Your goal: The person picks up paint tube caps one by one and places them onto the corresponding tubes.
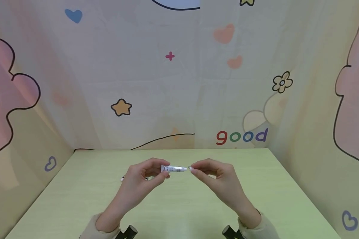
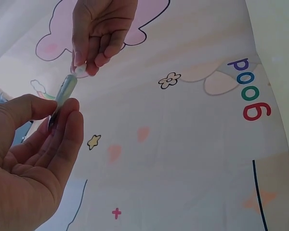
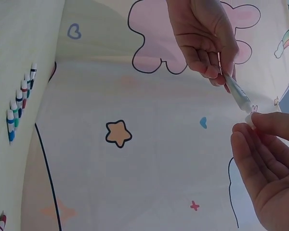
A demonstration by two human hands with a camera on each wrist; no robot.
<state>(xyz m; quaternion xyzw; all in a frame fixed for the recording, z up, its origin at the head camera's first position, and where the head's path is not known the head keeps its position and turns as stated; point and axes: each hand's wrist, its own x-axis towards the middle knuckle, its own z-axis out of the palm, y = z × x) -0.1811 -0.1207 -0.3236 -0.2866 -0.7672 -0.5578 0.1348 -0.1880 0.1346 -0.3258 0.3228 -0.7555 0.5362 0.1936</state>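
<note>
A small white paint tube (image 1: 176, 169) with fine print lies level in front of me, its nozzle toward the right. My left hand (image 1: 139, 182) pinches the tube's flat end between thumb and fingers. Across from it, my right hand (image 1: 222, 182) pinches a small white cap (image 3: 250, 119) at the nozzle end. In the head view a narrow gap shows between nozzle and cap. The fingertips hide most of the cap. Both hands are held up above the pale table (image 1: 191, 212).
Several tubes with white ends and coloured bands (image 3: 20, 103) lie in a row on the table, mostly hidden behind my left hand in the head view. Another dark red one (image 3: 1, 221) lies apart. A printed cloth backdrop (image 1: 155, 83) encloses the table.
</note>
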